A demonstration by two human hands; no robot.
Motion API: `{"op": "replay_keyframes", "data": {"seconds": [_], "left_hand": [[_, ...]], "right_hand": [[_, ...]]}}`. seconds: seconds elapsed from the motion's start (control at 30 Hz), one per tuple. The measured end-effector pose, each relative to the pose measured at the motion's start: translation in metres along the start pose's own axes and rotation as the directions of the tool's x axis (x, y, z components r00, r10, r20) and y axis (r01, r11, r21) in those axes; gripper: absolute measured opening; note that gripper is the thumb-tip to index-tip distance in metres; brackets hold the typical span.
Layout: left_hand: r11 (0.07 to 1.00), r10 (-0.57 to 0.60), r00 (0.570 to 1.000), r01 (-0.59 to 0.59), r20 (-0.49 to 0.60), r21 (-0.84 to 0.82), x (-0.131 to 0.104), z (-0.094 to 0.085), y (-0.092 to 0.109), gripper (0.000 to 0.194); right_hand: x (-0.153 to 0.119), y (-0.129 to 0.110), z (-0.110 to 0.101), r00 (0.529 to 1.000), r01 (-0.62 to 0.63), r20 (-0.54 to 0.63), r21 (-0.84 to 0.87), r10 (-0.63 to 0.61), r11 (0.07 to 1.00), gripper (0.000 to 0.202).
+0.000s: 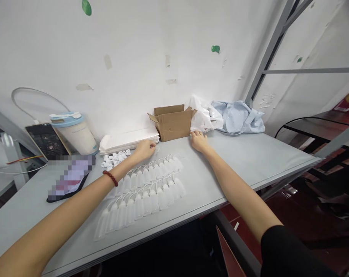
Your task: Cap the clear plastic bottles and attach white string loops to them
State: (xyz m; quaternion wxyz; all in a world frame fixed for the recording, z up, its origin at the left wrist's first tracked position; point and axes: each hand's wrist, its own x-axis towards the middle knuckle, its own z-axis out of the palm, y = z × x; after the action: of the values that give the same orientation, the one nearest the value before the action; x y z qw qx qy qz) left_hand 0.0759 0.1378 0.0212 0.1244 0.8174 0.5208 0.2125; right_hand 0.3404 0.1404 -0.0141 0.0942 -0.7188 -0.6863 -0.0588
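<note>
Near row of bottles (139, 206) sits flat on the surface (249, 161), by our near edge. Translucent, thin-looking walls; we'd expect them light, soft to squeeze and slick. Best hold: mid-body, light pinch. We'd keep off the bent tubes (174, 174) at the neck ends; they look easy to kink. Long axes run roughly near-far, bases toward us, necks away. Left end of the row leans base-left, right end base-right, so the line fans a bit. Tubes arch away from us, off to the right.

Far row of bottles (151, 173) lies just beyond, same layout, bases toward us, left part under our left forearm.

Left hand (145, 149) is past the far row, near the right end of the paper stack (131, 139). Fingers curled in to the thumb; something faint and clear shows by the tips, but we can't make out if it's pinched.

Right hand (200, 141): fingers bent, at the foot of the cardboard box (176, 125) and white bag (201, 115). Grip hidden, so we can't say if it holds anything.
</note>
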Motion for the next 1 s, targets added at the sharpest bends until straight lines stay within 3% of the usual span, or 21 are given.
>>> {"op": "replay_keyframes", "data": {"seconds": [0.27,0.37,0.47,0.53,0.67,0.83,0.97,1.0], "left_hand": [[0.925,-0.077,0.995,0.045,-0.069,-0.377,-0.049,-0.055,0.016,0.021],[0.849,-0.253,0.962,0.173,-0.097,-0.499,-0.072,-0.068,0.007,0.021],[0.700,-0.445,0.891,0.285,-0.087,-0.655,-0.089,-0.067,-0.012,0.021],[0.601,-0.496,0.865,0.280,-0.075,-0.748,-0.094,-0.062,-0.023,0.021],[0.518,-0.460,0.883,0.178,-0.097,-0.837,-0.094,-0.052,-0.033,0.025],[0.423,-0.439,0.898,0.185,-0.023,-0.887,-0.093,-0.050,-0.030,0.027],[0.367,-0.422,0.907,0.186,0.016,-0.912,-0.096,-0.050,-0.024,0.026],[0.355,-0.422,0.906,0.186,0.021,-0.916,-0.097,-0.050,-0.023,0.025]], "right_hand": [[0.002,0.002,0.002,0.997,-0.057,-0.049,0.016,0.058,0.998,0.039],[0.003,0.004,0.002,0.995,-0.068,-0.068,0.015,0.069,0.998,0.038],[0.003,0.006,0.003,0.995,-0.069,-0.076,0.025,0.071,0.997,0.042],[0.003,0.008,0.003,0.994,-0.066,-0.080,0.040,0.069,0.997,0.044],[0.005,0.011,0.004,0.994,-0.056,-0.088,0.088,0.064,0.994,0.041],[0.003,0.004,-0.002,0.997,-0.023,-0.075,0.178,0.037,0.984,0.028],[-0.008,-0.025,-0.019,0.989,0.141,-0.075,0.294,-0.124,0.945,0.025],[-0.010,-0.037,-0.024,0.970,0.242,-0.099,0.417,-0.221,0.876,0.024]]}}
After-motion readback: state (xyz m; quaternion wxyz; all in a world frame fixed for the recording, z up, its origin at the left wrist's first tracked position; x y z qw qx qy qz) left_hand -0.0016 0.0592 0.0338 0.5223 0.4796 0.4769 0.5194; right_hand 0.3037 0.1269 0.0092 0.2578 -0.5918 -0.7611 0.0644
